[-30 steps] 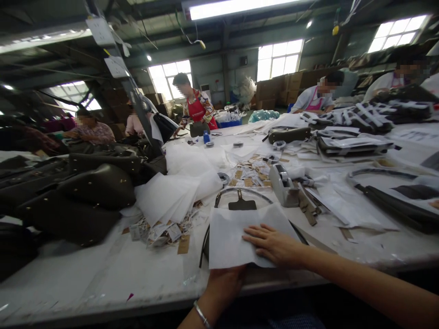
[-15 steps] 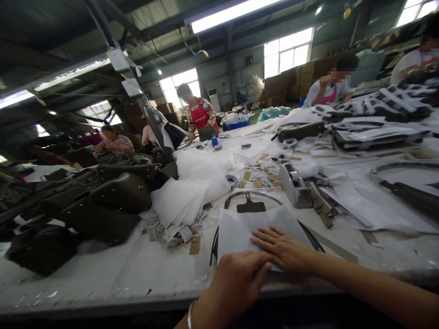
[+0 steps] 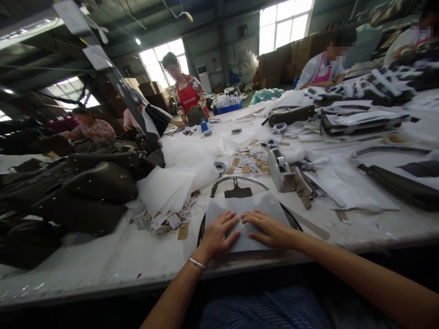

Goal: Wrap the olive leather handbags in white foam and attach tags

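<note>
A white sheet (image 3: 250, 204) lies over a dark handbag near the table's front edge. Both my palms are down on it. My left hand (image 3: 219, 233), with a bracelet at the wrist, rests on the sheet's left half, fingers stretched out. On the right half lies my right hand (image 3: 269, 230), its fingers spread. Past the sheet's far edge show the bag's dark tab (image 3: 238, 188) and its curved, wrapped handle (image 3: 254, 179). Most of the bag is hidden under the sheet.
Dark bags (image 3: 89, 196) are heaped on the left. White sheets (image 3: 168, 187) and loose tags (image 3: 168, 222) lie nearer. A tape dispenser (image 3: 281, 171) stands beyond my right hand, with more wrapped bags (image 3: 363, 121) behind it. Several people work around the table (image 3: 103, 269).
My left hand has gone from curled fingers in front of the sheet to lying flat on it. My right hand stays flat on the sheet. The view has shifted.
</note>
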Demonstrator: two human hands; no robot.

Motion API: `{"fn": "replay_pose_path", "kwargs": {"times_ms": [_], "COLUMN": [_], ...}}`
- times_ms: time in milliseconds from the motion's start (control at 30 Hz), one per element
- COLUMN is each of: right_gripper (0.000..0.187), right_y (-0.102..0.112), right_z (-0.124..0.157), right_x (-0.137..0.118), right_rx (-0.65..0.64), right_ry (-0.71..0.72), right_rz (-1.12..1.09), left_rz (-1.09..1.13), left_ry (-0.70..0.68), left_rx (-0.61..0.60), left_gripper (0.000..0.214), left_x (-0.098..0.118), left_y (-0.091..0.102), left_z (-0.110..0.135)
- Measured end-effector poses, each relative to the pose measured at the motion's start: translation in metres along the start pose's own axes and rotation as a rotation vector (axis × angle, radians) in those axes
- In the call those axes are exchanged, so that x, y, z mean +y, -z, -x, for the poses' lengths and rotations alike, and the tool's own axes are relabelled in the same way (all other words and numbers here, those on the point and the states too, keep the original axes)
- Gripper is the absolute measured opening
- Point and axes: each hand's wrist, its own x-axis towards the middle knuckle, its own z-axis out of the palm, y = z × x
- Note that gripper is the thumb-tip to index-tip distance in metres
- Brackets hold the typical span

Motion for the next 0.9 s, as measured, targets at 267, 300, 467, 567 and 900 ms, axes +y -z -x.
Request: {"fn": "replay_pose_path", "kwargs": {"times_ms": [267, 300, 467, 567, 900], "right_gripper": [0.034, 0.034, 0.034, 0.032, 0.043], "right_y": [0.0000, -0.0001, -0.0002, -0.0009, -0.0090], "right_z": [-0.0014, -0.0016, -0.0019, -0.0016, 0.0039], "right_x": [-0.0010, -0.0010, -0.0023, -0.0025, 0.0037], "right_rx": [-0.025, -0.024, -0.012, -0.026, 0.022], "right_ry": [0.016, 0.020, 0.040, 0.062, 0.027], "right_rz": [0.030, 0.033, 0.057, 0.086, 0.101], "left_rz": [-0.010, -0.010, -0.008, -0.007, -0.076], "left_ry": [-0.014, -0.016, -0.019, -0.017, -0.072], "left_rx": [0.003, 0.006, 0.017, 0.016, -0.042], "left_gripper": [0.047, 0.046, 0.046, 0.046, 0.048], "left_x": [-0.0004, -0.0004, -0.0009, -0.0015, 0.0017], "left_y": [0.0005, 0.0005, 0.0003, -0.0004, 0.0031], "left_z": [-0.0006, -0.0006, -0.0006, -0.0005, -0.0005]}}
